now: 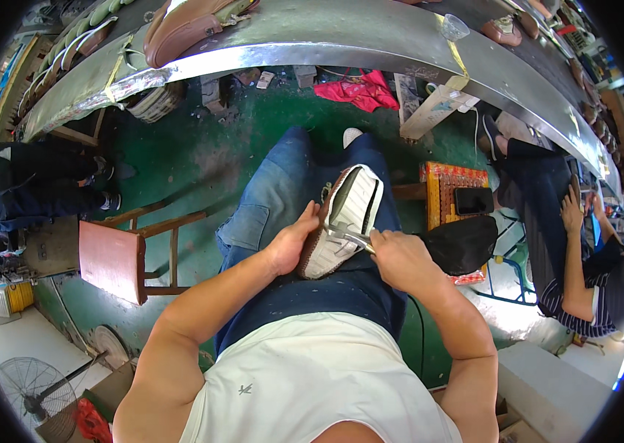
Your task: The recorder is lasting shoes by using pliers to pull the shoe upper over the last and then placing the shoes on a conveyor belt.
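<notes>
A white shoe with a brown stitched edge rests tilted on my lap, its opening facing up. My left hand grips it along its left side, the fingers against the brown edge. In my right hand is a metal hand tool that looks like pincers. Its head lies over the white upper near the front of the shoe opening. The tool's handles are mostly hidden inside my fist.
A long metal-edged bench runs ahead, with a brown shoe on it. To my right, a phone and a black cloth item lie on a patterned seat. A stool stands left. Co-workers are on both sides.
</notes>
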`<act>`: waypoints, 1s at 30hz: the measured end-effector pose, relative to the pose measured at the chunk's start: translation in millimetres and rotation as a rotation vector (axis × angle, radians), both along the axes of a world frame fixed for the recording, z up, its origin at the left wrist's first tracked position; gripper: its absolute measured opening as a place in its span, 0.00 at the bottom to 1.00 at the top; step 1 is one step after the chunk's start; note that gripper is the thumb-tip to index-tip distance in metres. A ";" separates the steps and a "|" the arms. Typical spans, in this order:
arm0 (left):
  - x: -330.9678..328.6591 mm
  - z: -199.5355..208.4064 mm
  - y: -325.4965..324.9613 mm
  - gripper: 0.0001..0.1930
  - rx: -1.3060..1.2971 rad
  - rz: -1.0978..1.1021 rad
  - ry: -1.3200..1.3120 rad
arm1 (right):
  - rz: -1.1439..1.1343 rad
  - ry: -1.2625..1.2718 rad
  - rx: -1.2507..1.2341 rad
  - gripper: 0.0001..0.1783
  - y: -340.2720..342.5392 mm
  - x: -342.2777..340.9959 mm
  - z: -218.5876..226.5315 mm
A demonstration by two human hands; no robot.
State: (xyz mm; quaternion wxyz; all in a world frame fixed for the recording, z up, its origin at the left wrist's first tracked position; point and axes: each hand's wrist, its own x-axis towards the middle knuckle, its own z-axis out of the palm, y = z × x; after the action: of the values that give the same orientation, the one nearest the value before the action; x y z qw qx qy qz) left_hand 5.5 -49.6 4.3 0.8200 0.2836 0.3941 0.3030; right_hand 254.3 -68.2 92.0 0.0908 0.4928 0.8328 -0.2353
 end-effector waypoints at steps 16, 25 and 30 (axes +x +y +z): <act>19.9 -32.1 4.3 0.27 0.769 -0.026 0.890 | -0.188 0.053 0.181 0.22 23.4 1.6 -24.7; 24.3 2.3 23.2 0.30 1.019 -0.535 1.111 | -0.433 0.311 -0.464 0.11 33.6 53.6 -43.6; 32.8 28.4 39.9 0.33 0.769 -0.725 1.120 | -0.495 0.514 -0.143 0.15 45.7 33.4 -33.3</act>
State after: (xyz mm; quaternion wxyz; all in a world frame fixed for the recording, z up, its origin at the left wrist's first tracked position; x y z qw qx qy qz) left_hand 38.3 -9.6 32.7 0.3897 0.7713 0.4999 -0.0579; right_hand 287.6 -22.5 58.7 -0.1467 0.5966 0.6655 -0.4238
